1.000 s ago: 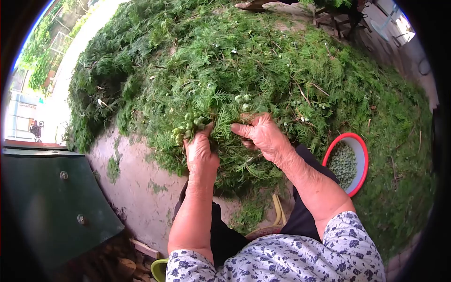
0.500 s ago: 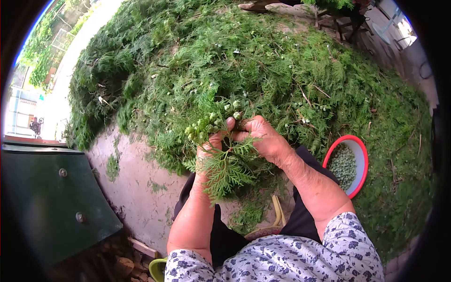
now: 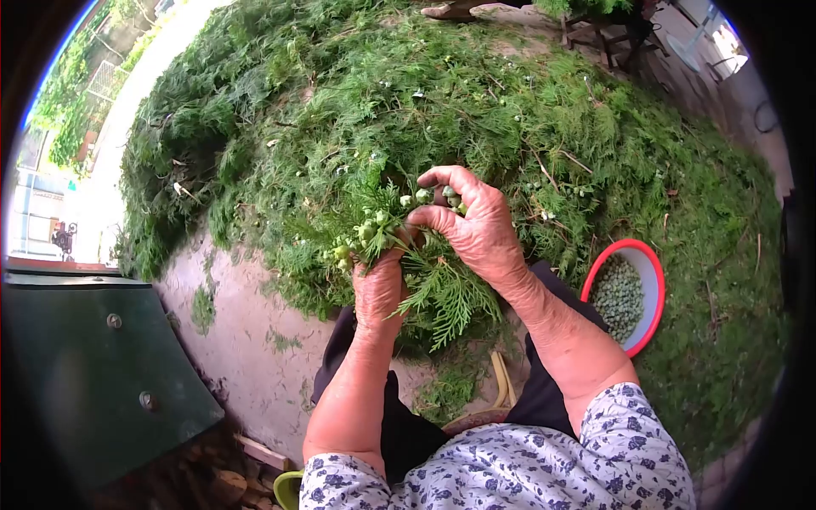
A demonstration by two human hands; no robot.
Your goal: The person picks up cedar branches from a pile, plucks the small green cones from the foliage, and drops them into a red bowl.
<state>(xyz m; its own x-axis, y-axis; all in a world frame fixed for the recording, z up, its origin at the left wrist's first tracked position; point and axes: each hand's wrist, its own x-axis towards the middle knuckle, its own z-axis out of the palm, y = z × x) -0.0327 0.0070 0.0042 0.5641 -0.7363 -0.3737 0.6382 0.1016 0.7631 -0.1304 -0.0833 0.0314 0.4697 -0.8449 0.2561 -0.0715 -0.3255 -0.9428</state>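
My left hand is closed around the stem of a leafy conifer sprig, whose flat green fronds hang down between my forearms. Pale green cones cluster on it, above and left of that hand. My right hand curls over the sprig's upper right end, with thumb and forefinger on either side of some round cones. More cones show inside its bent fingers. The left fingertips are partly hidden behind the stem and foliage.
A red-rimmed pale basin full of small green cones stands right of my knee. Cut conifer branches spread widely in front. At left is a dark green panel with bolts, and low down a yellow-green container.
My right hand has risen and its thumb and forefinger have spread apart around the cones. The sprig's hanging fronds have swung to the right.
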